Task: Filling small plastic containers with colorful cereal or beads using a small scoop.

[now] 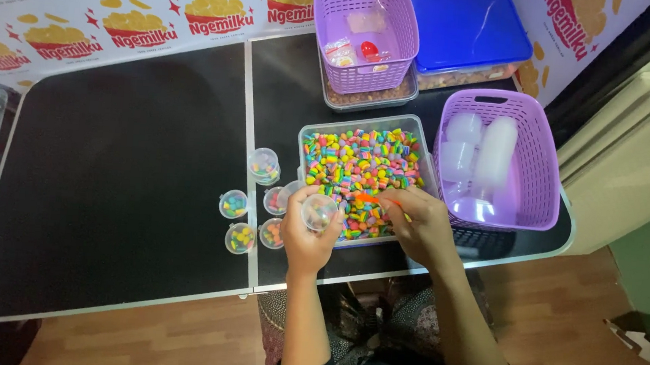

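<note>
Small clear cup [318, 212] is in the left hand [307, 231], which holds it tilted over the near left corner of the clear tub [307, 132]; the grip of this hand is closed around the cup, with the fingers wrapped on its side. The tub stands on the black table [111, 190] and is full of rainbow-striped candies [360, 166]. The right hand [421, 226] rests over the near edge of the tub, and its grip is pinched together on a small orange scoop [367, 198], which lies just above the candies beside the cup. To the left of the tub, five more small cups [264, 164] stand on the table close to each other, each with some coloured candies inside. To the right of the tub, a purple basket [539, 167] holds stacks of empty clear cups. Behind the tub, a second purple basket [404, 28] sits on top of a clear container with brown pieces, and next to it is a container with a blue lid [470, 21]. A printed banner with snack pictures covers the wall behind the table.
</note>
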